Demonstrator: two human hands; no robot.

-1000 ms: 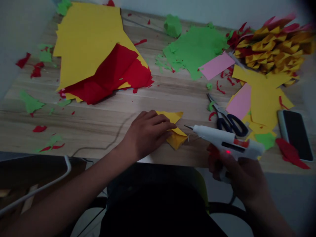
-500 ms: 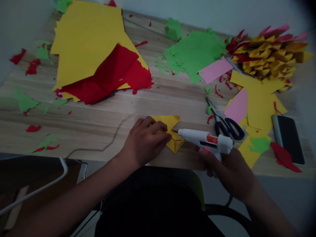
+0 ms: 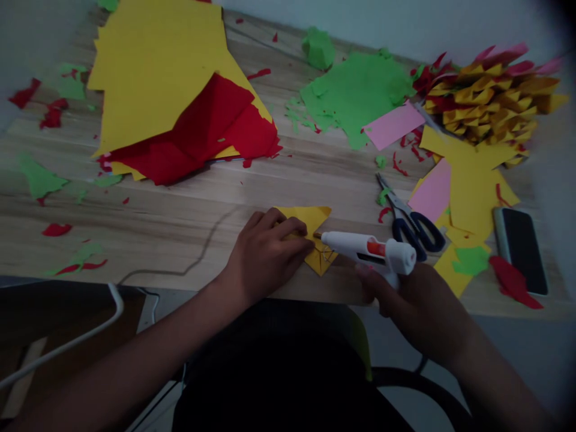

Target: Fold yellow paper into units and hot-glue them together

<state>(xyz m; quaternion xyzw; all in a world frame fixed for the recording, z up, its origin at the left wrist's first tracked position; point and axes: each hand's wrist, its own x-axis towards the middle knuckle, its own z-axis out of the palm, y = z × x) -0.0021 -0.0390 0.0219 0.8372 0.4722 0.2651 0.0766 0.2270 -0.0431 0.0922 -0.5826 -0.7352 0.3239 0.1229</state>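
Observation:
A folded yellow paper piece (image 3: 320,259) lies near the table's front edge. My left hand (image 3: 267,252) presses on its left part, fingers bent over it and hiding that side. A white glue gun (image 3: 355,243) with an orange part is gripped in my right hand (image 3: 405,300). Its nozzle points left and meets the yellow paper close to my left fingertips. Whether the tip touches the paper or hovers just over it is hard to tell.
Yellow sheets (image 3: 153,78) with red paper (image 3: 180,144) lie back left, green paper (image 3: 360,90) at the back. Scissors (image 3: 409,222), yellow scraps (image 3: 472,186), a phone (image 3: 522,252) and a cluster of folded paper (image 3: 495,102) are on the right. Scraps dot the left.
The glue gun has shifted slightly left and up in my right hand. My left hand stays on the yellow paper. The camera view has moved slightly.

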